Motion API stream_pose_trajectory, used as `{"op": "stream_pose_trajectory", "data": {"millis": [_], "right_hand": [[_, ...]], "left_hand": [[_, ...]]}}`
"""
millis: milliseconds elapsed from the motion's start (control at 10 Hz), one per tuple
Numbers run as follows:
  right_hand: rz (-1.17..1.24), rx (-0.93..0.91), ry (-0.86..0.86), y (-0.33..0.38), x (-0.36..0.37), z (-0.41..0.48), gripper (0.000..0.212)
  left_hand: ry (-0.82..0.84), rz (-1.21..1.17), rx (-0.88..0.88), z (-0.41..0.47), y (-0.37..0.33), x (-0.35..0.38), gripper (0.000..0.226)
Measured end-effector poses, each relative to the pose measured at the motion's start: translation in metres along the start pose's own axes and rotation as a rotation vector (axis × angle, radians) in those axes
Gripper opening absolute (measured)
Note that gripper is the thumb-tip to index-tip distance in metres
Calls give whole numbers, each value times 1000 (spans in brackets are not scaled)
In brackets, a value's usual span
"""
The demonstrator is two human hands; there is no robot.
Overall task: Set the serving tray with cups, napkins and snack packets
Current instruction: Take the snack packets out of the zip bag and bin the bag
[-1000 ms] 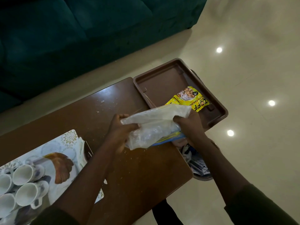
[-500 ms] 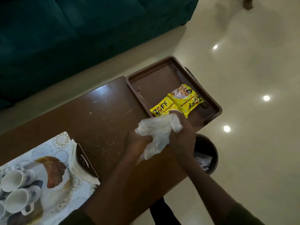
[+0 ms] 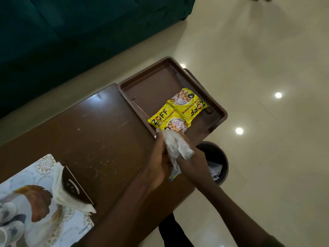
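A brown serving tray (image 3: 153,82) lies on the right end of the wooden table (image 3: 85,132), partly overhanging it. Two yellow snack packets sit side by side in its near half, one nearer the table (image 3: 167,118) and one towards the outer rim (image 3: 189,104). Just in front of the tray, my left hand (image 3: 158,159) and my right hand (image 3: 192,161) together grip a crumpled clear plastic bag (image 3: 176,147). White cups (image 3: 8,227) lie blurred at the bottom left on a patterned mat. White napkins in a dark holder (image 3: 71,191) stand next to them.
A patterned mat with a bird design (image 3: 46,207) covers the table's left end. A dark round bin (image 3: 217,163) with rubbish stands on the floor right of the table, below my right hand. A dark green sofa (image 3: 71,32) runs behind the table. Pale tiled floor lies to the right.
The plastic bag went from spread out between my hands to a tight crumple. Both hands have moved right, towards the table edge above the bin. The second snack packet is now uncovered.
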State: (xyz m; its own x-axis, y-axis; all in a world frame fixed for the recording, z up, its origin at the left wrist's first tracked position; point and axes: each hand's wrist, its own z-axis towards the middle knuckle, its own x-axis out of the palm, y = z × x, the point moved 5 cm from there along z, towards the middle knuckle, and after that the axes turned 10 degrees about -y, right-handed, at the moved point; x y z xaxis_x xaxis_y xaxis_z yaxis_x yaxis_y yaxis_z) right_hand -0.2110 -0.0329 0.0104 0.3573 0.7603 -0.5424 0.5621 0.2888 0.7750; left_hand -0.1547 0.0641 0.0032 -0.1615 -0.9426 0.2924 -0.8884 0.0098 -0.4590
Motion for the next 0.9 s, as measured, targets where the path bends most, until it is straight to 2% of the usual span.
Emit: {"op": "stream_pose_trajectory", "data": {"millis": [100, 200, 300, 400, 500, 600, 700, 800, 900], "right_hand": [[106, 30, 101, -2, -22, -8, 65], [74, 42, 115, -10, -32, -9, 103], [-54, -15, 40, -28, -55, -2, 84], [-26, -36, -114, -55, -84, 1, 59], [-64, -17, -379, -81, -119, -1, 48], [-71, 47, -625, -104, -150, 0, 46], [-89, 127, -676, -128, -155, 8, 38], [-112, 233, -639, -159, -137, 22, 27], [-171, 351, -583, -196, -112, 41, 39]], "left_hand": [[88, -90, -55, 2, 6, 24, 107], [181, 12, -63, 8, 19, 45, 84], [228, 169, -87, 13, 31, 59, 89], [255, 338, -154, 8, 39, 83, 92], [190, 433, -101, 13, 42, 101, 65], [136, 468, -30, 26, 38, 104, 55], [74, 433, -2, 40, 30, 88, 49], [41, 399, 20, 49, 24, 78, 42], [94, 438, 28, 56, 21, 72, 37]]}}
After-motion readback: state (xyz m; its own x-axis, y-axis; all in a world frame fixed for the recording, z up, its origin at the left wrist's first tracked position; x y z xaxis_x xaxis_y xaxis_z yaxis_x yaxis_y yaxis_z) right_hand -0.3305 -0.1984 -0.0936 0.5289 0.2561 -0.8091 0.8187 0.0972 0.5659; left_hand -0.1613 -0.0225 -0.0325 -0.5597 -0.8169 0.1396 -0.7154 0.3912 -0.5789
